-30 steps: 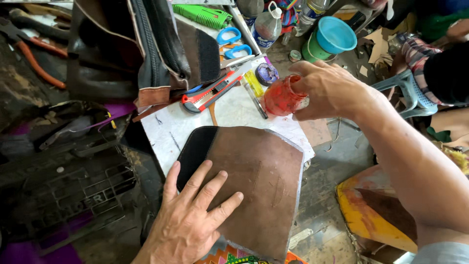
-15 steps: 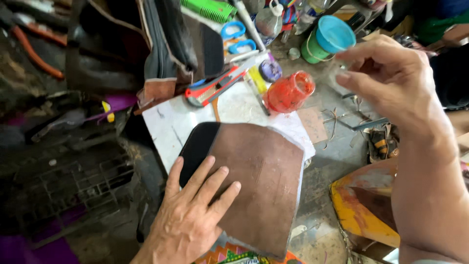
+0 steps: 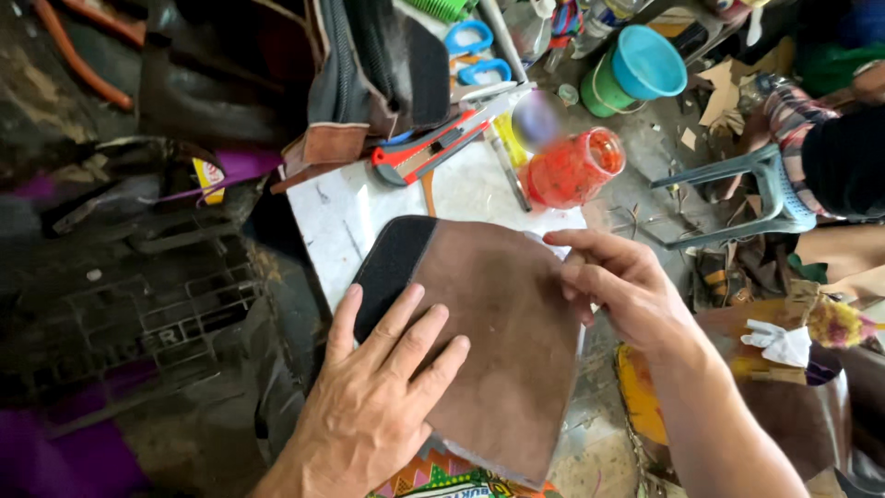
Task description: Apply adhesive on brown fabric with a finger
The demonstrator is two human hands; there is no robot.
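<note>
A brown leather piece with a black edge (image 3: 498,341) is pressed flat by the left hand (image 3: 373,406); its right edge is touched by the right hand (image 3: 622,286), near a red plastic jar (image 3: 572,168).

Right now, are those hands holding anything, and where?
Nothing gripped: left hand presses flat on the brown leather piece; right hand fingers touch its upper right edge.

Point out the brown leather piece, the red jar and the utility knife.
brown leather piece (image 3: 502,332), head view, bare middle.
red jar (image 3: 572,171), head view, side wall.
utility knife (image 3: 429,152), head view, red handle.
</note>
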